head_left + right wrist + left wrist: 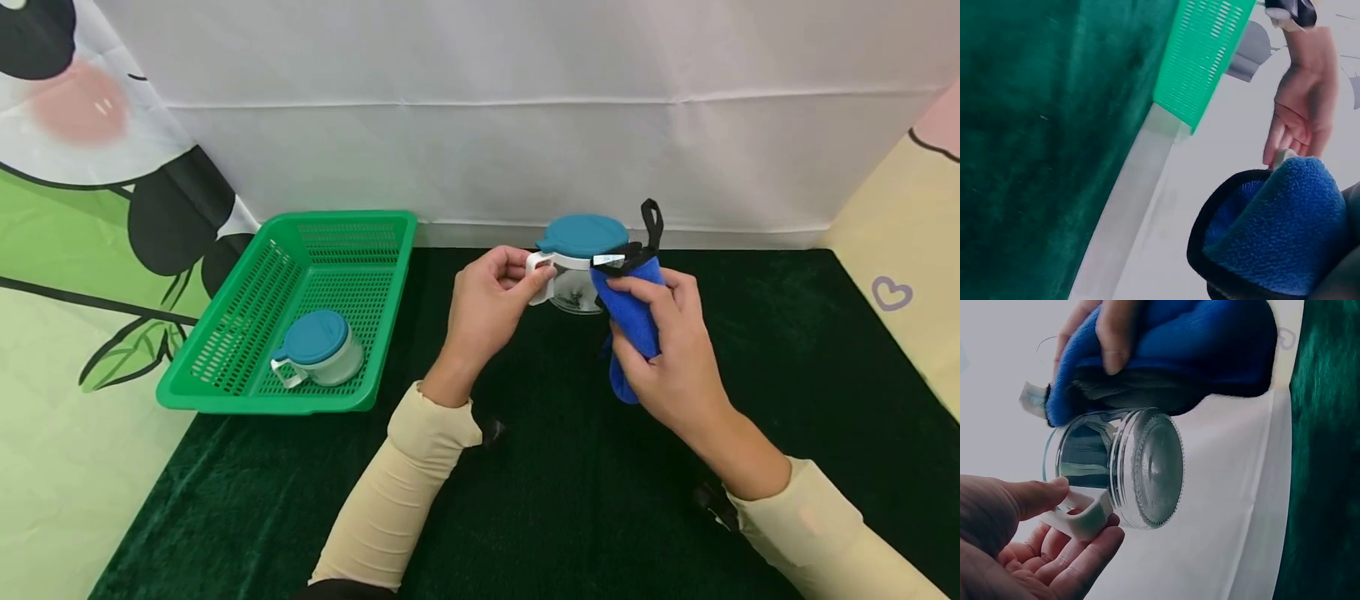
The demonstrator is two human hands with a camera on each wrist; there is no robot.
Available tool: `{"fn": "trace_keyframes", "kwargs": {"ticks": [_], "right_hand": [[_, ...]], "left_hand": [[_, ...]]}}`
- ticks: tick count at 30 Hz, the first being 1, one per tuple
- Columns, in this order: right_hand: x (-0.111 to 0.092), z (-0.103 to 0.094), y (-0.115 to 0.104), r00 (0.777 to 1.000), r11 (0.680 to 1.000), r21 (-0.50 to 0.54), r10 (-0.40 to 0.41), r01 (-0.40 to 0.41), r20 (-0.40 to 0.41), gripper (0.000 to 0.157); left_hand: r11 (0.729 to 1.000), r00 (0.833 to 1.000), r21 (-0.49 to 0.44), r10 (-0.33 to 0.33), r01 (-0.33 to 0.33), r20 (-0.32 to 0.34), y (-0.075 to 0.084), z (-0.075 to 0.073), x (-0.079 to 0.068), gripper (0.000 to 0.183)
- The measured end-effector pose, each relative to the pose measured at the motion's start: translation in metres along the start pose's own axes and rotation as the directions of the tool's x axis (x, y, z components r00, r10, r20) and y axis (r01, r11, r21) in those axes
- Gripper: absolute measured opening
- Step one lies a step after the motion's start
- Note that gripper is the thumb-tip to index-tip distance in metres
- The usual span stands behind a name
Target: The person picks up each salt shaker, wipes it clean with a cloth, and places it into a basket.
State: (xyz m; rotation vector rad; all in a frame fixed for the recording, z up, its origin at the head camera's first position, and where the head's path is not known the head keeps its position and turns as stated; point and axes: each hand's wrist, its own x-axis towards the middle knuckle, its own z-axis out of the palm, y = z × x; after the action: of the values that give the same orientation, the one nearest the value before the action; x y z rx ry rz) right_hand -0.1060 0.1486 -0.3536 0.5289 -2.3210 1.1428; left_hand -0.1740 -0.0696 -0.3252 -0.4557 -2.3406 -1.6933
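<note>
A glass jar with a blue lid and a white handle is held up above the dark green cloth. My left hand pinches its handle between thumb and fingers. In my right hand is a folded blue cloth with black edging, a hanging loop and a white tag. The cloth lies against the jar's right side in the head view. In the left wrist view, the blue cloth sits along the glass wall, whose base faces the camera. The right wrist view hides the jar behind the cloth.
A green plastic basket stands at the left on the dark green cloth. Inside it is a second jar with a blue lid and white handle. A white curtain rises behind; printed fabric hangs at both sides.
</note>
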Motion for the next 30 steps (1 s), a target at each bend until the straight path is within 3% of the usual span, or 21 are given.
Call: {"fn": "trace_keyframes", "kwargs": {"ticks": [3,6,10,17,21,24,27,30], "right_hand": [[-0.001,0.002,-0.001,1.0,1.0,-0.02,-0.009,0.009,0.007,0.054],[-0.01,0.008,0.003,0.997,0.998,-0.058,-0.005,0.01,0.071,0.058],[-0.015,0.011,0.007,0.993,0.997,-0.073,0.009,0.0,0.119,0.061],[0.003,-0.004,0.001,1.0,0.999,-0.04,0.01,-0.01,0.015,0.055],[0.013,-0.008,-0.002,0.995,0.993,-0.095,-0.075,0.068,-0.071,0.053],[0.018,-0.006,-0.003,0.978,0.967,-0.193,-0.187,0.165,-0.098,0.052],[0.017,-0.002,0.0,0.956,0.921,-0.293,-0.288,0.258,-0.062,0.052],[0.01,0.001,0.006,0.942,0.883,-0.347,-0.335,0.317,0.01,0.054]], "left_hand": [[1.0,1.0,-0.006,0.018,-0.018,-0.011,0.001,-0.001,0.0,0.025],[1.0,0.999,0.0,0.03,-0.03,-0.037,0.002,-0.003,0.002,0.026],[1.0,0.999,0.002,0.008,-0.008,-0.032,0.0,-0.005,0.002,0.025],[0.996,0.995,-0.084,-0.036,0.043,0.089,-0.002,-0.003,0.002,0.022],[0.991,0.988,-0.112,-0.052,0.068,0.146,-0.001,0.0,0.002,0.021],[0.989,0.985,-0.124,-0.057,0.078,0.165,0.001,0.001,0.002,0.022],[0.987,0.988,-0.146,-0.044,0.066,0.148,0.002,0.0,0.003,0.022],[0.989,0.994,-0.143,-0.027,0.042,0.109,0.003,-0.002,0.004,0.022]]}}
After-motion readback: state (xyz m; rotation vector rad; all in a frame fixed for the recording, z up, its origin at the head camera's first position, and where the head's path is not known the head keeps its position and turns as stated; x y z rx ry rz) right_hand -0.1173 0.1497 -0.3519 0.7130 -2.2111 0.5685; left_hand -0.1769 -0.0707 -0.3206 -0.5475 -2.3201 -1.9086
